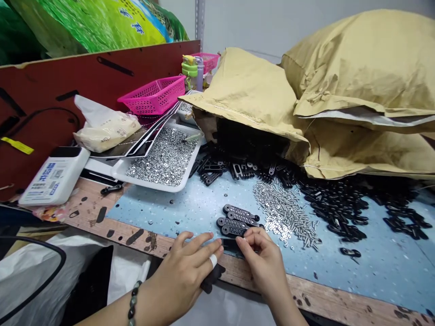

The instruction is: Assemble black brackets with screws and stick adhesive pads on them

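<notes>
Okay, the writing gives me little from here; the white box (54, 176) at far left carries blue print and the green sack (102, 27) shows large dark characters, but I can't read either clearly; the print on the sachet (105, 131) is too small as well.

The right hand (261, 258) is nearly closed, its thumb and fingers pinching a black bar (231, 245) at the near edge of the blue mat (374, 267); the bar is flat, dark and slotted. The left hand (183, 271) lies just beside it with fingers extended and touching it, though I can't tell whether it grips; one finger wears white tape (213, 260).

Just beyond sit four matching bars (238, 219), beside a spill of steel screws (283, 213); a heap of black bars (340, 213) runs along the paper sacks (360, 77); a tray of nuts (163, 156) sits further left.
</notes>
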A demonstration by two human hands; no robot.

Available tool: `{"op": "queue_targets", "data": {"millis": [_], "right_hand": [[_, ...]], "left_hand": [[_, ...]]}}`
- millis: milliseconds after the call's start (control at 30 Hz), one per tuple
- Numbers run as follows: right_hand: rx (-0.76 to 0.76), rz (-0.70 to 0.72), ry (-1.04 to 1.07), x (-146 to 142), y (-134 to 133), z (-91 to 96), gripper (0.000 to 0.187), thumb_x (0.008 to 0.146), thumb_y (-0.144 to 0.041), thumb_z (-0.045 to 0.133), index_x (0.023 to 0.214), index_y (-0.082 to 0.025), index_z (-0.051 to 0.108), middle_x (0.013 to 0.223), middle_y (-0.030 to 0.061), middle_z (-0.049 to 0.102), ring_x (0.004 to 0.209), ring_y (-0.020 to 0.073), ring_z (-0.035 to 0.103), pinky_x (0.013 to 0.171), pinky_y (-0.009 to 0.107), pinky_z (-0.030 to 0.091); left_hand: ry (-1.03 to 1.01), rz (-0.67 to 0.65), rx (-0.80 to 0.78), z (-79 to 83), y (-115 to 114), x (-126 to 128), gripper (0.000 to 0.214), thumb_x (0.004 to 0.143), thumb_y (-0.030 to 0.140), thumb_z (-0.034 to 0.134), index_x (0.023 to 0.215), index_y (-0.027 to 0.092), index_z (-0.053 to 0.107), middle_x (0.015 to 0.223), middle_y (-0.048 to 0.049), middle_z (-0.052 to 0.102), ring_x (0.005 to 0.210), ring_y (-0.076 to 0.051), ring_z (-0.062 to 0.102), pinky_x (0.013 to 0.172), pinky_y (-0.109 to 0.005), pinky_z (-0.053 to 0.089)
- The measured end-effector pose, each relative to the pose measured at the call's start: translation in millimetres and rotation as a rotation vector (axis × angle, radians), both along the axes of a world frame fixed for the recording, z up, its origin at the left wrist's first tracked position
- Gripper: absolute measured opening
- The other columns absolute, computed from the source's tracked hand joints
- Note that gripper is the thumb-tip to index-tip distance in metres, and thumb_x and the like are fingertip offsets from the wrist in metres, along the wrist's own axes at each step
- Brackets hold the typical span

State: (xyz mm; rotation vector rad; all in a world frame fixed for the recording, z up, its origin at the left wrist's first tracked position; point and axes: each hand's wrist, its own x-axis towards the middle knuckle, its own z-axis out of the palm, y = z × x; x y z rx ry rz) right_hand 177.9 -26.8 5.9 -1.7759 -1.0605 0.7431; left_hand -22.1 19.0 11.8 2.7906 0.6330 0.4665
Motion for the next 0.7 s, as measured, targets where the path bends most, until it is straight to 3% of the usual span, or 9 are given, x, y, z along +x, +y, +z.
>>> {"op": "queue_targets", "data": {"millis": [167,267,400,500,567,700], "right_hand": [[0.01,0.072,-0.153,-2,-1,-3.1,0.031,0.082,-0.037,0.056,0.056,-0.019,0.053,0.077,0.005,0.054,0.059,0.0139,0.051,0.051,0.024,0.041],[-0.004,0.139,-0.416,2,-4,-1.2,0.031,0.085,-0.039,0.053,0.06,-0.02,0.047,0.073,0.0024,0.051,0.057,0.0139,0.051,0.052,0.025,0.042],[-0.128,0.168,-0.748,19,-1,11.2,0.038,0.083,-0.051,0.055,0.062,-0.022,0.045,0.07,0.0004,0.05,0.05,0.0138,0.048,0.045,0.027,0.037],[-0.012,0.191,-0.725,32,15,16.8,0.029,0.089,-0.047,0.049,0.097,-0.02,0.056,0.1,0.0089,0.059,0.084,0.0218,0.061,0.067,0.033,0.05],[0.051,0.285,-0.645,35,27,13.5,0.036,0.094,-0.039,0.042,0.123,-0.019,0.048,0.119,0.0118,0.057,0.109,0.0245,0.055,0.088,0.04,0.047],[-0.013,0.401,-0.529,29,35,5.9,0.038,0.096,-0.027,0.037,0.132,-0.02,0.043,0.115,0.0095,0.063,0.107,0.0239,0.057,0.094,0.045,0.045]], "left_hand": [[-0.015,0.024,-0.055,0.0,1,6,0.05,0.08,0.007,0.047,0.129,0.019,0.05,0.129,-0.0035,0.058,0.115,-0.024,0.046,0.097,-0.043,0.02],[-0.041,0.053,-0.058,-1.3,1,12,0.049,0.082,0.009,0.049,0.13,0.021,0.049,0.12,-0.0029,0.063,0.109,-0.022,0.049,0.097,-0.042,0.02],[-0.037,0.053,-0.013,-2.8,2,14,0.046,0.083,0.01,0.05,0.127,0.02,0.052,0.118,-0.0033,0.064,0.109,-0.023,0.049,0.098,-0.042,0.02],[-0.039,0.046,0.003,-2.8,2,13,0.043,0.082,0.01,0.051,0.123,0.019,0.054,0.116,-0.0037,0.064,0.109,-0.023,0.049,0.098,-0.041,0.02],[-0.043,0.044,-0.011,-1.5,3,13,0.045,0.079,0.009,0.052,0.123,0.018,0.054,0.116,-0.0038,0.064,0.109,-0.023,0.049,0.098,-0.042,0.021],[-0.045,0.03,-0.104,9.0,6,12,0.048,0.079,0.007,0.051,0.125,0.02,0.053,0.118,-0.0034,0.061,0.108,-0.024,0.048,0.095,-0.044,0.027]]}}
